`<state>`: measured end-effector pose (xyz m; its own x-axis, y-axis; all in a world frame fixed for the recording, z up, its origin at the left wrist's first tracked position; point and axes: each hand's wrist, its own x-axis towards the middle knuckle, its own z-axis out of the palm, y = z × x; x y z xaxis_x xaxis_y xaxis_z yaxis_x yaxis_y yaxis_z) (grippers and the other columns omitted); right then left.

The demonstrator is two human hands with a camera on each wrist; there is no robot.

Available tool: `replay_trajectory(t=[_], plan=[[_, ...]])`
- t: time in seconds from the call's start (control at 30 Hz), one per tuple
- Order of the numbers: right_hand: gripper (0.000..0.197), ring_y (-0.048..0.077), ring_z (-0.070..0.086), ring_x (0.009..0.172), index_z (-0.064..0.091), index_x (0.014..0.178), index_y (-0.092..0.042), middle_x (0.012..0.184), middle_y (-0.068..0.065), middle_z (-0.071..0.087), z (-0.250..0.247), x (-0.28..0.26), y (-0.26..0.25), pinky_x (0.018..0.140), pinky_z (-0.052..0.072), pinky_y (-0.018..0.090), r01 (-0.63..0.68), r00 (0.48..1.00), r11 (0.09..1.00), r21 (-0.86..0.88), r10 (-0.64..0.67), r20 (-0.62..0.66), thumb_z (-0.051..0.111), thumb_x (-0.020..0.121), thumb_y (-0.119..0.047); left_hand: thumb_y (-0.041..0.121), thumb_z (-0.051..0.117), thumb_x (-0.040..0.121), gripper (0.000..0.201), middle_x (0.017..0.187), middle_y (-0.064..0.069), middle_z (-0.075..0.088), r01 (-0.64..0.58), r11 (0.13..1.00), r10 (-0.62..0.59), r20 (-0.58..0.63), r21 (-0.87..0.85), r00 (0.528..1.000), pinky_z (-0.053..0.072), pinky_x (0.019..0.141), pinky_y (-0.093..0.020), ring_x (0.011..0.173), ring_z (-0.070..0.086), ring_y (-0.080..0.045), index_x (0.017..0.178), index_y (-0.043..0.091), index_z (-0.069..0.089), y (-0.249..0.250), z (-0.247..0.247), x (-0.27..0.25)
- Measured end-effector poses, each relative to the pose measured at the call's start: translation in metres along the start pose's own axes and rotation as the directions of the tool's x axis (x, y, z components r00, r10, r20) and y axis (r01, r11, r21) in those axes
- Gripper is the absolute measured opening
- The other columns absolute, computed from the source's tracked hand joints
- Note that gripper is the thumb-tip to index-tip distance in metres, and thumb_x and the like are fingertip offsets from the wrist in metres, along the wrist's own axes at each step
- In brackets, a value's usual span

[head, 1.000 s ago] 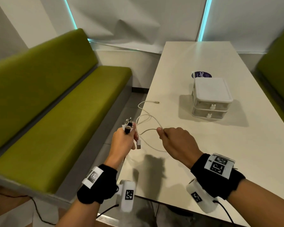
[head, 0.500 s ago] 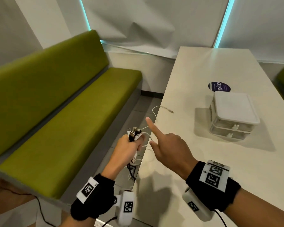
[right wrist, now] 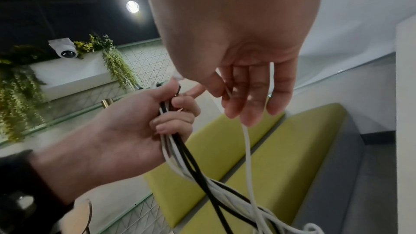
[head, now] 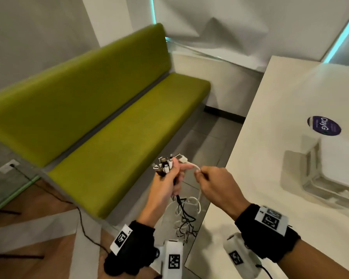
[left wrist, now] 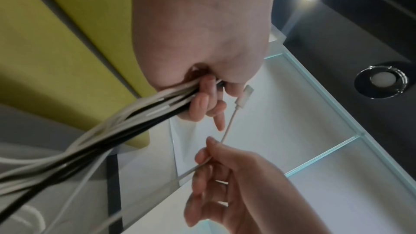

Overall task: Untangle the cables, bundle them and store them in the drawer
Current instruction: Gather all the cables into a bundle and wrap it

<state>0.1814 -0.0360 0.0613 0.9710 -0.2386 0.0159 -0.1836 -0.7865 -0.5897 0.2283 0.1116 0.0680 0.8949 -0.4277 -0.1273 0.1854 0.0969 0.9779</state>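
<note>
A bunch of cables (head: 186, 208) — white and black — is clenched in the left hand (head: 166, 182), held in the air between a green bench (head: 113, 125) and the edge of the white tabletop (head: 270, 137). The grip of this hand is pressed tight around the bunch, with the fingers (left wrist: 198, 106) curled over the strands and the plugs (head: 164, 165) sticking out above the fist. Below the fist the strands hang down in a loose tangle of loops above the grey floor (head: 201, 137).

One white cable (right wrist: 247, 149) is pinched in the right hand (head: 216, 186) just beside the left. In the left wrist view it is seen caught between the thumb and forefinger, its connector (left wrist: 244, 96) pointing up next to the left fingertips. In the right wrist view the other fingers (right wrist: 249, 106) are seen hanging loosely, nearly straight, and the strand drops from them to join the tangle.

A small white drawer box (head: 334, 174) is seen on the tabletop, well apart from both hands, blurred at the right edge of the head view; whether its drawers are open cannot be told. A round dark sticker (head: 323, 125) lies on the tabletop just behind it. Black wrist bands with printed markers are worn on both arms.
</note>
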Motion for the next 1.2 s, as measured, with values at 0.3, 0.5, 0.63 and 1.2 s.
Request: replay_trajectory(t=[0.3, 0.5, 0.63, 1.2], plan=[[0.033, 0.038, 0.064, 0.081, 0.063, 0.101, -0.021, 0.086, 0.015, 0.07, 0.008, -0.014, -0.026, 0.064, 0.045, 0.041, 0.194, 0.972, 0.971, -0.14, -0.171, 0.163, 0.034, 0.097, -0.035, 0.026, 0.053, 0.095, 0.033, 0.046, 0.012, 0.048, -0.033, 0.999, 0.032, -0.153, -0.004, 0.988, 0.036, 0.047, -0.015, 0.045, 0.042, 0.0, 0.082, -0.004, 0.06, 0.008, 0.015, -0.01], [0.036, 0.033, 0.059, 0.09, 0.065, 0.096, -0.015, 0.092, 0.011, 0.062, 0.001, -0.007, -0.025, 0.077, 0.049, 0.043, 0.298, 0.921, 0.936, -0.188, -0.23, 0.314, 0.039, 0.099, -0.04, 0.041, 0.051, 0.095, 0.042, 0.056, 0.008, 0.05, -0.081, 0.985, 0.115, -0.226, 0.154, 0.967, 0.039, 0.058, -0.018, 0.055, 0.047, -0.005, 0.065, 0.012, 0.05, 0.0, 0.012, -0.018], [0.012, 0.023, 0.059, 0.098, 0.063, 0.093, -0.024, 0.103, 0.005, 0.063, -0.013, -0.01, -0.035, 0.089, 0.046, 0.035, 0.213, 0.886, 0.974, 0.076, -0.226, 0.406, 0.066, 0.083, -0.03, 0.038, 0.052, 0.096, 0.042, 0.063, 0.004, 0.05, -0.148, 0.965, 0.177, -0.118, 0.217, 0.977, 0.048, 0.071, -0.031, 0.063, 0.05, -0.007, 0.087, -0.003, 0.056, 0.003, 0.013, -0.018], [0.024, 0.004, 0.045, 0.072, 0.06, 0.083, -0.023, 0.077, -0.016, 0.048, 0.002, -0.025, -0.072, 0.068, 0.039, 0.012, 0.001, 0.888, 0.907, 0.422, -0.194, 0.417, 0.045, 0.097, -0.01, 0.085, 0.046, 0.073, 0.06, 0.122, 0.022, 0.062, -0.119, 0.84, 0.058, 0.131, 0.529, 0.99, 0.036, 0.11, -0.04, 0.128, 0.046, -0.002, 0.119, 0.048, 0.056, 0.042, -0.011, -0.012]])
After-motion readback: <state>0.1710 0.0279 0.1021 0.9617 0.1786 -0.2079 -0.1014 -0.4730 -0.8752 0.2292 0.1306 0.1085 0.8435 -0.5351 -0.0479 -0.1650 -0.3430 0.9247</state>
